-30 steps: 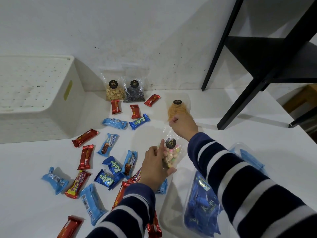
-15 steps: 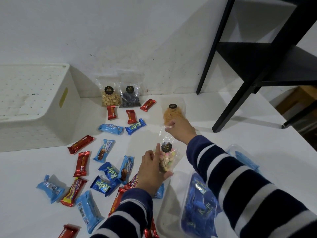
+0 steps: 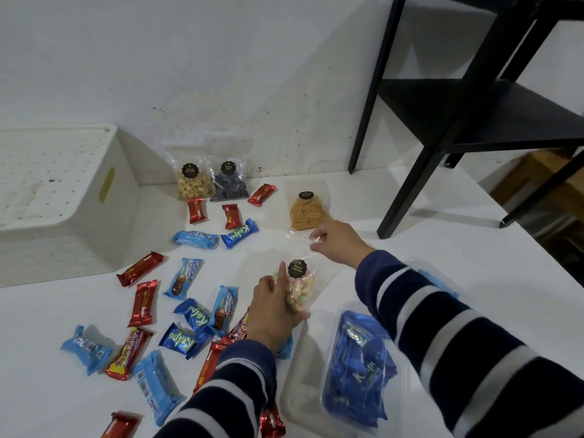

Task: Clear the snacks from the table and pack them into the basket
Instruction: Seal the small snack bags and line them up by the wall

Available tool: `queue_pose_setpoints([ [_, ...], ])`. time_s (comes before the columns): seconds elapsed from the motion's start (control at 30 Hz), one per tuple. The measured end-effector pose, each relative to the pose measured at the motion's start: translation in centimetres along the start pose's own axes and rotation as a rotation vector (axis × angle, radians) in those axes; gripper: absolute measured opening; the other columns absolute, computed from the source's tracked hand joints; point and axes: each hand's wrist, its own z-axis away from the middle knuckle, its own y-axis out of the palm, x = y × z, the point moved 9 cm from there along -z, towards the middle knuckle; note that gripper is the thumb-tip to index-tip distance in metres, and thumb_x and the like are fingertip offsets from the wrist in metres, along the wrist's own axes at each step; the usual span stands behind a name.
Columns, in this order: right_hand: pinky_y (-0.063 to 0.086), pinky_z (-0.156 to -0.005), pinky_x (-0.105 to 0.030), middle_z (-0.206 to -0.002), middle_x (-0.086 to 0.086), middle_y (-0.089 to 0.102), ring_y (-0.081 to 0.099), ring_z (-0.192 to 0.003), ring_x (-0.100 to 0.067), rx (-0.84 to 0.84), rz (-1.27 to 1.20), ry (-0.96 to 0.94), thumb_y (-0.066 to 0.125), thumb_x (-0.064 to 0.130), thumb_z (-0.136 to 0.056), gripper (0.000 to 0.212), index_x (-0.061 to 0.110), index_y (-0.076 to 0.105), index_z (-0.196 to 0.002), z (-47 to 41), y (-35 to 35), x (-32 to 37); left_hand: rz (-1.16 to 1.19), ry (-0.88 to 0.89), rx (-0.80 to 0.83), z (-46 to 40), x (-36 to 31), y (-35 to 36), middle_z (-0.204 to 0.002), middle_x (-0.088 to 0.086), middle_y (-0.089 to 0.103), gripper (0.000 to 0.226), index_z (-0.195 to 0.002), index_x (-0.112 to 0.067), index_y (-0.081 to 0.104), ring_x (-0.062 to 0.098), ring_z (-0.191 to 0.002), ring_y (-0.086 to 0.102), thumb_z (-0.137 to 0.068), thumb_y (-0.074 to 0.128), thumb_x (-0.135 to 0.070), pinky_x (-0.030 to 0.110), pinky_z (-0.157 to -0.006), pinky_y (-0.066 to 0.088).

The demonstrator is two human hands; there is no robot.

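ITEM pastel-sweets bag [image 3: 300, 284], centre of table [image 3: 493, 273] | left hand [image 3: 271, 314]: fingers wrapped round filled base | right hand [image 3: 339, 245]: fingers curled at top film, pinch unconfirmed | HANDLING likely light, slippery film, crushable; grip base

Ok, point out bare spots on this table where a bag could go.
Bare table lies between the black stand and the right sleeve; another strip runs in front of the white basket. Crowded: loose bars left of the left hand.

wall [image 3: 189, 58]: white, scuffed | black shelf unit [image 3: 474, 115]: right | white surface [image 3: 505, 263]
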Motion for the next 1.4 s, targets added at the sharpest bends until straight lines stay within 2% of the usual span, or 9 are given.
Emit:
queue_pose_setpoints([
  [0.13, 0.047, -0.098, -0.031, -0.127, -0.006, 0.06, 0.056, -0.114, -0.024, 0.003, 0.066, 0.018, 0.047, 0.0, -0.09, 0.035, 0.014, 0.068, -0.114, 0.6, -0.3, -1.0, 0.009, -0.003, 0.001, 0.1, -0.2, -0.1, -0.137, 0.006, 0.03, 0.111, -0.15, -0.033, -0.006, 0.023, -0.129, 0.03, -0.073, 0.073, -0.048, 0.037, -0.102, 0.041],
  [0.37, 0.05, -0.093, -0.031, -0.12, -0.005, 0.063, 0.06, -0.107, -0.022, -0.137, -0.074, 0.083, 0.048, -0.002, -0.089, 0.032, 0.014, 0.073, -0.101, 0.9, -0.4, -2.1, 0.022, -0.033, 0.019, 0.1, -0.1, 0.2, -0.139, 0.004, 0.027, 0.111, -0.149, -0.036, -0.009, 0.022, -0.132, 0.028, -0.075, 0.073, -0.046, 0.037, -0.106, 0.039],
  [0.47, 0.046, -0.095, -0.027, -0.122, -0.005, 0.063, 0.057, -0.111, -0.021, -0.117, -0.082, 0.04, 0.046, 0.001, -0.09, 0.033, 0.013, 0.072, -0.106, 1.1, -0.4, -2.1, 0.099, -0.039, -0.013, 0.1, -0.3, -0.1, -0.146, 0.005, 0.022, 0.103, -0.149, -0.034, 0.008, 0.024, -0.136, 0.026, -0.072, 0.073, -0.052, 0.041, -0.111, 0.033],
  [0.6, 0.04, -0.083, -0.017, -0.115, 0.0, 0.067, 0.058, -0.102, -0.013, -0.087, -0.197, -0.024, 0.047, 0.003, -0.09, 0.031, 0.016, 0.074, -0.1, 1.6, -0.3, -1.3, 0.388, -0.109, -0.203, -1.1, -1.3, -3.1, -0.145, 0.001, 0.03, 0.039, -0.11, -0.035, 0.052, 0.023, -0.135, 0.032, -0.082, 0.053, -0.062, 0.051, -0.113, 0.024],
  [0.67, 0.038, -0.077, -0.014, -0.109, 0.003, 0.068, 0.056, -0.091, -0.007, -0.084, -0.262, -0.05, 0.049, 0.004, -0.089, 0.03, 0.017, 0.075, -0.098, 2.0, -0.2, -0.9, 0.547, -0.148, -0.249, -2.2, -1.9, -4.5, -0.135, 0.0, 0.045, 0.035, -0.09, -0.035, 0.058, 0.02, -0.129, 0.041, -0.081, 0.045, -0.066, 0.052, -0.111, 0.026],
  [0.8, 0.036, -0.067, -0.008, -0.098, 0.008, 0.063, 0.053, -0.079, -0.001, -0.066, -0.318, -0.077, 0.055, 0.007, -0.088, 0.025, 0.018, 0.074, -0.099, 2.5, 0.4, -0.4, 0.756, -0.221, -0.293, -3.2, -2.1, -5.2, -0.109, -0.006, 0.064, 0.031, -0.081, -0.032, 0.065, 0.017, -0.107, 0.057, -0.083, 0.052, -0.06, 0.047, -0.099, 0.045],
  [1.07, 0.043, -0.069, -0.017, -0.075, 0.017, 0.06, 0.057, -0.078, -0.007, -0.136, -0.32, -0.004, 0.058, 0.024, -0.089, 0.016, 0.021, 0.071, -0.081, 2.4, 0.1, -0.7, 0.821, -0.225, -0.26, -3.0, -2.2, -4.6, -0.096, -0.006, 0.068, 0.024, -0.082, -0.026, 0.069, 0.021, -0.099, 0.062, -0.083, 0.062, -0.049, 0.048, -0.091, 0.051],
  [1.23, 0.049, -0.09, -0.04, -0.097, 0.007, 0.066, 0.061, -0.095, -0.019, -0.139, -0.166, 0.103, 0.048, 0.025, -0.092, 0.021, 0.024, 0.067, -0.082, 2.2, 0.5, -0.8, 0.844, -0.188, -0.239, -2.7, -3.0, -5.0, -0.099, -0.004, 0.066, 0.018, -0.089, -0.017, 0.069, 0.012, -0.094, 0.058, -0.09, 0.061, -0.033, 0.022, -0.078, 0.044],
  [1.4, 0.047, -0.092, -0.04, -0.098, 0.006, 0.066, 0.06, -0.097, -0.02, -0.157, -0.189, 0.109, 0.049, 0.025, -0.092, 0.019, 0.023, 0.066, -0.083, 1.8, 0.7, -0.6, 0.819, -0.141, -0.248, -2.6, -3.1, -5.4, -0.096, -0.012, 0.063, 0.009, -0.088, -0.023, 0.065, 0.011, -0.099, 0.056, -0.091, 0.06, -0.03, 0.025, -0.087, 0.04],
])
